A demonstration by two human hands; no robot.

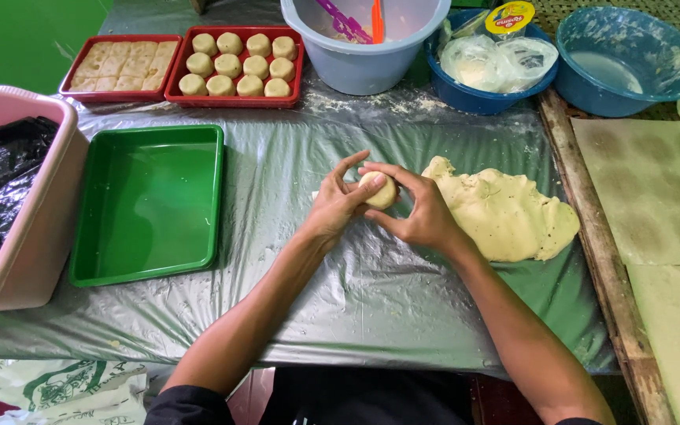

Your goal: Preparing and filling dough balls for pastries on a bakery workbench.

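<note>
Left hand (334,206) and right hand (421,211) meet above plastic-covered table (371,307), fingers curled closed around small round dough ball (379,190). Large flattened dough mass (505,212) just right of hands. Empty green tray (149,203) left. Farther back, red tray of shaped dough pieces (238,64).

The left grip (336,206) and right grip (417,211) enclose 1 dough ball (380,190) between their fingers, above the plastic-covered table (371,291). A flat dough mass (505,214) lies just beside the right grip. An empty green tray (151,201) sits to the left. A red tray (238,64) at the far edge holds 11 shaped dough pieces.
</note>
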